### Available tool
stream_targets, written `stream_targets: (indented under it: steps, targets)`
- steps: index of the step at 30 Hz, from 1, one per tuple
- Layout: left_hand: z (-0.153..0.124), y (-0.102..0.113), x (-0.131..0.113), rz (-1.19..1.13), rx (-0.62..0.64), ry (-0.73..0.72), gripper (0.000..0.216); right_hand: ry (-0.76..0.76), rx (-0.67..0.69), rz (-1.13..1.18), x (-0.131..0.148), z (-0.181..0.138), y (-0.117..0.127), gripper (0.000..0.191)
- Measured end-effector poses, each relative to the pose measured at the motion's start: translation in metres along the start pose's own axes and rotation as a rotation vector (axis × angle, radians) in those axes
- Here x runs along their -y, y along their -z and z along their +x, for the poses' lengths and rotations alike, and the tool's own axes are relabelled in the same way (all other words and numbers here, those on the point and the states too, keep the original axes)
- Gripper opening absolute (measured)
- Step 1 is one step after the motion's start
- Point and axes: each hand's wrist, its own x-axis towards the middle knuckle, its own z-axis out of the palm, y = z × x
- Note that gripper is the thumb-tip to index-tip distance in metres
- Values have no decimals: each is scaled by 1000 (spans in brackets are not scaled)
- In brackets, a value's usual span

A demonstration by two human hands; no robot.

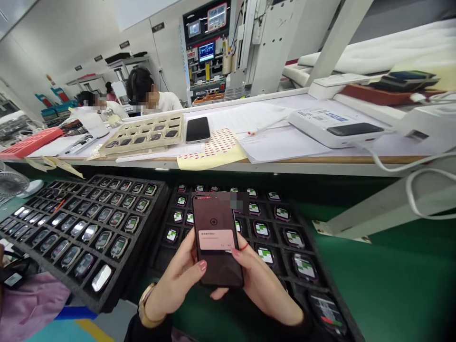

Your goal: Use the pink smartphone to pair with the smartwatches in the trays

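Observation:
A dark smartphone (pixel 217 266) is held upright between both hands, its screen showing a pale pop-up box. My left hand (pixel 181 273) wraps the phone's left edge, thumb resting on the lower screen. On the other side my right hand (pixel 261 275) grips the right edge, its thumb at the pop-up's lower right corner. Behind and beneath the phone lies a black foam tray (pixel 242 240) with several smartwatches, such as a lit watch (pixel 261 229) with green and white blocks on its screen. The phone and hands hide part of this tray.
Left of me, another black foam tray (pixel 140 237) holds rows of smartwatches. On the raised shelf (pixel 270 167) ahead lie a second phone (pixel 198 129), a cream parts tray (pixel 180 135), papers and a white box (pixel 331 126). Beyond sits a co-worker (pixel 167 102). A small fan (pixel 12 183) stands far left.

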Motion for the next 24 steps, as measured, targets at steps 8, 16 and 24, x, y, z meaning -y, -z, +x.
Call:
stream_targets:
  steps: [8,16,24]
  targets:
    - [-11,1,24,28,-56,142,68,-33,-89,-18,-19,-5,13,50]
    - [-11,-1,32,101,-76,184,79,8,-77,-41,-24,-5,24,44]
    - [-11,-2,32,65,-49,145,69,20,-78,-57,-27,-4,26,40]
